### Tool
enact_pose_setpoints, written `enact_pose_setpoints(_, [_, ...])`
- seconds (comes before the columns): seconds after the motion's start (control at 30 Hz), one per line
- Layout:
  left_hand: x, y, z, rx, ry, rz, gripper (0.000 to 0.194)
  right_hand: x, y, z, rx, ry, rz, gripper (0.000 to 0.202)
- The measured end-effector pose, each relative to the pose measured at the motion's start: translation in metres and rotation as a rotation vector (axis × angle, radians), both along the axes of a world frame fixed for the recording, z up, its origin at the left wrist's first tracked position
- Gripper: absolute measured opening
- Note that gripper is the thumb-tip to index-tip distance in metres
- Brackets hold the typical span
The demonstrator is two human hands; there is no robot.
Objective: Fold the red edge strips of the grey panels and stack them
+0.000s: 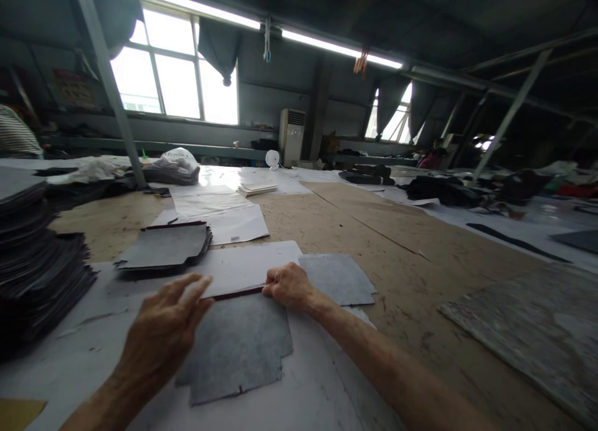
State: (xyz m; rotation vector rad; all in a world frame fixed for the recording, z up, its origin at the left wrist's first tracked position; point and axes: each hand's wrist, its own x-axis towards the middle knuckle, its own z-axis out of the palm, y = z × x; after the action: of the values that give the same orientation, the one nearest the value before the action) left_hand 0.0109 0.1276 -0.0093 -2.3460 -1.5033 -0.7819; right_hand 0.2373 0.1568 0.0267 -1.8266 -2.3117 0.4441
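A grey fabric-like panel [243, 344] with notched corners lies in front of me on white paper. Along its far edge runs a narrow dark red strip [238, 292]. My right hand [289, 286] has its fingers closed in a pinch on the right end of that strip. At the strip's left end is my left hand [166, 325], fingers stretched and apart, the thumb side close to or touching the edge. Another grey panel [336, 278] lies flat just beyond my right wrist. A small pile of similar panels [163, 247], with a dark red edge, sits past my left hand.
A tall stack of dark panels [42, 275] stands at the left. White sheets [233, 222] lie further back. A worn grey board [532, 331] rests on the brown tabletop [402, 281] at right. A metal post [112, 88] rises at the far left, near a plastic bag [172, 166].
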Motion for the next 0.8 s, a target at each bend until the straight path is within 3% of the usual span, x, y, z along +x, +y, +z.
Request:
enact_pose_setpoints(0.07, [0.012,-0.009,-0.006,-0.045,0.114,-0.218,0.042,0.007,-0.001,-0.001,0.028,0.016,0.017,0.024])
enact_pose_setpoints(0.13, [0.021,-0.018,-0.009,-0.151,0.174,-0.326,0.042,0.023,-0.006,-0.001,0.066,0.030,0.023,0.025])
enact_pose_setpoints(0.4, [0.039,-0.020,-0.010,-0.279,0.149,-0.223,0.046,0.108,-0.055,-0.007,0.213,-0.055,0.011,0.037])
enact_pose_setpoints(0.5, [0.043,-0.020,-0.007,-0.266,0.112,-0.216,0.045,0.113,-0.062,-0.017,0.332,-0.136,0.000,0.019])
enact_pose_setpoints(0.6, [0.040,-0.025,0.000,-0.264,0.090,-0.245,0.043,0.113,-0.062,-0.021,0.434,-0.225,-0.017,0.016])
enact_pose_setpoints(0.7, [0.038,-0.031,0.006,-0.328,0.091,-0.341,0.048,0.116,-0.068,-0.012,0.569,-0.289,-0.117,0.021])
enact_pose_setpoints(0.8, [0.041,-0.031,0.005,-0.388,0.071,-0.366,0.053,0.107,-0.094,0.003,0.739,-0.316,-0.213,0.026])
